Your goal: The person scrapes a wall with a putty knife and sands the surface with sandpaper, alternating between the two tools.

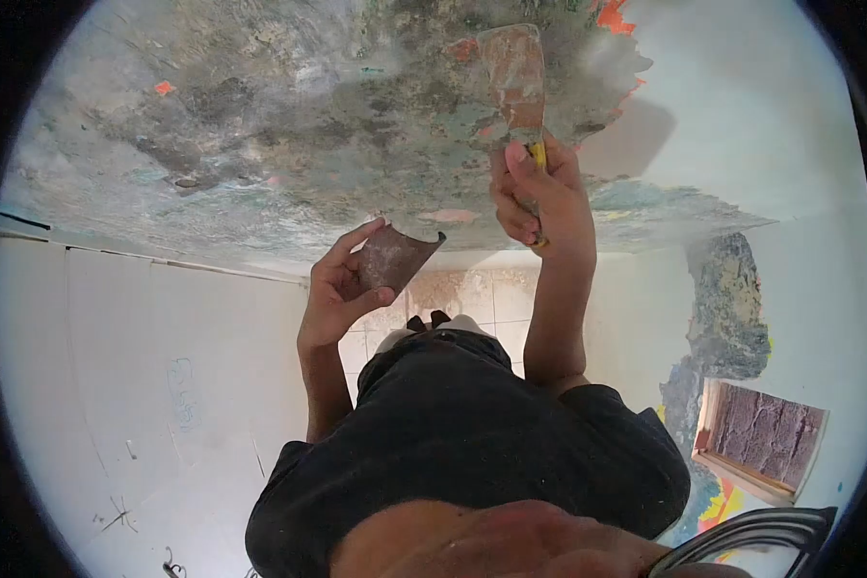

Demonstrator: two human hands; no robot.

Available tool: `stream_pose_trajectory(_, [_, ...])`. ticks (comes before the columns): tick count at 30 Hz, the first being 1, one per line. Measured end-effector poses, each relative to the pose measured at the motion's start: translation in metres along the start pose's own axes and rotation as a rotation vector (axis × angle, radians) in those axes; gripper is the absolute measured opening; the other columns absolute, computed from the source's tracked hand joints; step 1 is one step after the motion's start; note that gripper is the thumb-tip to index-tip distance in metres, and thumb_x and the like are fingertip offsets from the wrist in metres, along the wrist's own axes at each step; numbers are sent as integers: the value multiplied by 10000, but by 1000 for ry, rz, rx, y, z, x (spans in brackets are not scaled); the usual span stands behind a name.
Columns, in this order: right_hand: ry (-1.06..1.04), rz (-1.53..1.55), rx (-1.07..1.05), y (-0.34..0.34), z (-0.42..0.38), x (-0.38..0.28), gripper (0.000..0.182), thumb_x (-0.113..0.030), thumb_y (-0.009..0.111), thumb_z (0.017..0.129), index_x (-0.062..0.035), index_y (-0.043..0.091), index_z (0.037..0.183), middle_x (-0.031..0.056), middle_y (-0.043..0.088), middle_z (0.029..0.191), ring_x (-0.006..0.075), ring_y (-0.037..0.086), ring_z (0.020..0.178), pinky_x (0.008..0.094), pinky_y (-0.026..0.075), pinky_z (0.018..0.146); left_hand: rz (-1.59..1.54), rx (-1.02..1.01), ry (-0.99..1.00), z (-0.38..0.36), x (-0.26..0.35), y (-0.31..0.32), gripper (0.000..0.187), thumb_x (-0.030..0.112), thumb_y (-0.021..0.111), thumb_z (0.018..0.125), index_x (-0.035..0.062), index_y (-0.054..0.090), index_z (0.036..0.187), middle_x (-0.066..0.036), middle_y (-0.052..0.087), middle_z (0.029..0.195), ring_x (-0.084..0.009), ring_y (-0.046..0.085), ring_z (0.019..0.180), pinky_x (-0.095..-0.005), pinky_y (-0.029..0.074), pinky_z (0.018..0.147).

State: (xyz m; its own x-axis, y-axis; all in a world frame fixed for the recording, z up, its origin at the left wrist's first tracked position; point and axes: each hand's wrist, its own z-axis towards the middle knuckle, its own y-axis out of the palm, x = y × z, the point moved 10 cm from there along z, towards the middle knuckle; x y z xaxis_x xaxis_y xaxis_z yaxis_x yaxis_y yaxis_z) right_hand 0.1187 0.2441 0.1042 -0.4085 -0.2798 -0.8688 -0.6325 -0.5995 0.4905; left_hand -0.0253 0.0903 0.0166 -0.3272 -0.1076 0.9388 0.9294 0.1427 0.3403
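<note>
The left hand (345,294) pinches a curled brown sheet (395,262) — a slack hold could drop it. Beyond, the right hand (549,197) grips a scraper (518,82), blade against or just off the patchy wall (270,125); a tilted corner could gouge it.

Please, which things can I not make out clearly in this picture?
In the head view:
1. Yellow handle of the putty knife: mostly covered by the right hand.
2. Far face of the curled sandpaper: mostly turned away.
3. Blue marks on the left wall: too faint to read.
</note>
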Motion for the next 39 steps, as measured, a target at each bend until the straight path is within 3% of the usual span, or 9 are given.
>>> stream_pose_trajectory(24, [-42,4,-43,4,8,-13,188,-230,563,980,-62,488,941,6,421,628,34,298,342,186,228,265,23,53,39,-6,1,-3,802,-69,766,723,-15,381,1424,-142,649,1129,-175,613,1064,-304,476,930])
stream_pose_trajectory(39, [14,-29,-7,7,3,-10,193,-229,570,976,-51,505,1014,0,415,606,30,305,353,189,231,274,22,71,55,-8,8,-5,782,-47,777,725,-25,401,1409,-146,639,1153,-180,608,1078,-312,476,929])
